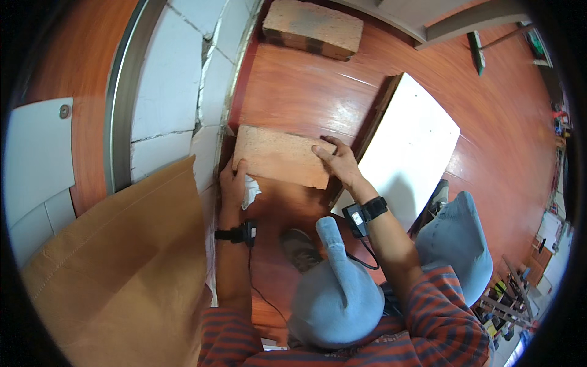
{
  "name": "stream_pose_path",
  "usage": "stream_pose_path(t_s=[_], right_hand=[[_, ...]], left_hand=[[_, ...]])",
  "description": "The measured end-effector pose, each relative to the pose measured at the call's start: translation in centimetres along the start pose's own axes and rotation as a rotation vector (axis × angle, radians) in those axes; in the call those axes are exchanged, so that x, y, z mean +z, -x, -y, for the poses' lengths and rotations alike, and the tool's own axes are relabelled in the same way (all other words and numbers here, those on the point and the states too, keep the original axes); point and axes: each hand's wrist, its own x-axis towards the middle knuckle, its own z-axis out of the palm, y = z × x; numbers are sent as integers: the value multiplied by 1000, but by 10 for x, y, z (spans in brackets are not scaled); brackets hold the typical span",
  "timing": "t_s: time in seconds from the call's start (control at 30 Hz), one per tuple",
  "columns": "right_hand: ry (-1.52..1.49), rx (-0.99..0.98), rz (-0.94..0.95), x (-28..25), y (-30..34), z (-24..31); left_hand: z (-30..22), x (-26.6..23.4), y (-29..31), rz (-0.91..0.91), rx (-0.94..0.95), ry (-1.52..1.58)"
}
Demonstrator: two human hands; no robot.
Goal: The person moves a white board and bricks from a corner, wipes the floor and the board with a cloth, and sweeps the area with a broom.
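Finding: my left fingers [241,167] and right fingers [320,151] pinch opposite ends of one tan block [281,156], unreleased; a second block [313,23] lies apart, unheld.

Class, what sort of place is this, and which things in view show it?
Probably an indoor room, perhaps in a home or small workshop: a glossy wood-look floor, white tiles with rough joints, and assorted clutter near the right edge.
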Motion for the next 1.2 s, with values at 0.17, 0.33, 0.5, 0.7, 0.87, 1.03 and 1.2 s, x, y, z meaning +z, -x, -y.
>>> stream_pose_path(t_s=[0.17, 0.33, 0.5, 0.7, 0.87, 1.03, 1.2], right_hand=[[141, -120, -33, -8, -1, 4], [-1, -437, -749, -151, 36, 21], [-158, 27, -1150, -293, 59, -125], [-802, 188, -461, -279, 76, -177], [-798, 143, -472, -272, 81, -178], [-734, 86, -691, -248, 109, -123], [-704, 24, -611, -264, 123, -63]], left_hand=[[7, -12, 4, -40, -193, -64], [-13, 1, 82, 433, -424, -381], [-84, 139, 82, 614, 95, -321], [-85, 236, 9, 743, -99, -567], [-62, 240, 2, 771, -15, -587], [-88, 217, 13, 720, 37, -514], [-132, 196, 18, 679, 143, -386]])
